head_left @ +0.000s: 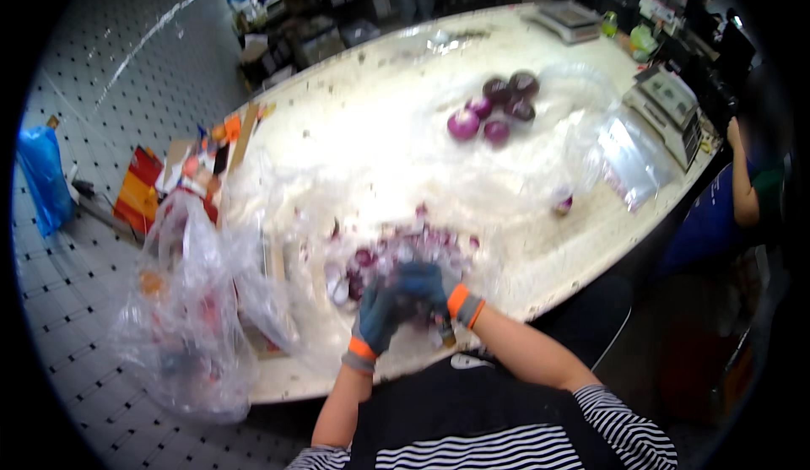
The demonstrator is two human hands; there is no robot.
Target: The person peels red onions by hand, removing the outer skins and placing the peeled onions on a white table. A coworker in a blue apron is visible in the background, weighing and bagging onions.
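Note:
My left hand (pixel 378 315) and my right hand (pixel 423 283) wear blue-grey gloves with orange and grey cuffs. They meet close together at the table's near edge, blurred. Something dark lies between them, mostly covered by the fingers; I cannot tell what it is. Just beyond the hands spreads a pile of red onion skins and scraps (pixel 421 239). A small round purple onion (pixel 364 257) lies at the pile's left side. A short object with a brownish end (pixel 447 337) shows below my right hand, too blurred to name. Farther off sits a group of several red onions (pixel 464 124).
A clear plastic bag (pixel 196 293) hangs over the white table's (pixel 354 128) left side. A small onion piece (pixel 563 204), clear plastic bags (pixel 633 157) and a scale (pixel 667 112) lie to the right; another scale (pixel 567 19) stands at the back. A person's arm (pixel 745 179) is at right.

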